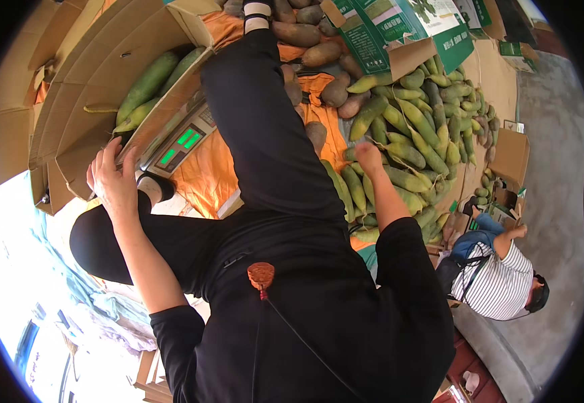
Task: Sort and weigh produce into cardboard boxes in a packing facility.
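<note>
My left hand [113, 183] is at the near corner of an open cardboard carton [80, 101], its fingers and thumb apart. Several long green radishes [147, 87] lie inside that carton. The carton rests on a scale whose lit green display [179, 146] faces me. My right hand [368, 158] reaches to the near left part of a large pile of green radishes [426, 134]. Its fingers are curled closed among them, and what they hold, if anything, is hidden.
Brownish-red root vegetables [319, 54] lie on orange cloth [204, 176] beyond my leg. A green printed carton [379, 40] stands behind the pile. On the right, a person in a striped shirt [500, 285] sits near an open carton [509, 156].
</note>
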A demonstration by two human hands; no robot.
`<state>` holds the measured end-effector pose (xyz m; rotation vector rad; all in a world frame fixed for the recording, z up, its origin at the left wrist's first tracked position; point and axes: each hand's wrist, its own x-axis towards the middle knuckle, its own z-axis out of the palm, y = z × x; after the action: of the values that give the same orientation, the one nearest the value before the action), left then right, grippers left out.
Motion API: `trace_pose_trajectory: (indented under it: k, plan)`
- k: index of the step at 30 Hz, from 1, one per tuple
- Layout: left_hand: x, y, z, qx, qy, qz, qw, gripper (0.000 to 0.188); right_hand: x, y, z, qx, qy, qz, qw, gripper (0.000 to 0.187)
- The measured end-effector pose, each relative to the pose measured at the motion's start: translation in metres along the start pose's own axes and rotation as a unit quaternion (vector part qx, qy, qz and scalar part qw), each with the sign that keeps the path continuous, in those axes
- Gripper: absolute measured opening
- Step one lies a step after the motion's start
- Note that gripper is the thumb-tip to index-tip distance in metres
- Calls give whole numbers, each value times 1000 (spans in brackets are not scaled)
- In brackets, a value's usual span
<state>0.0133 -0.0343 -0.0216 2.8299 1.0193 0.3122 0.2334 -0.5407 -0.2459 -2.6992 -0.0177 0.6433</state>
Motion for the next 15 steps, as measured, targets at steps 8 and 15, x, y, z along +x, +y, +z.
trace_pose_trajectory:
  k: [8, 15]
  plan:
    - [0, -6, -2, -10, 14, 0, 1000, 29, -29, 45, 56, 77, -106, 72, 989, 31]
    - [-6, -9, -4, -5, 22, -14, 1000, 30, -42, 26, 105, 4, -165, -8, 986, 62]
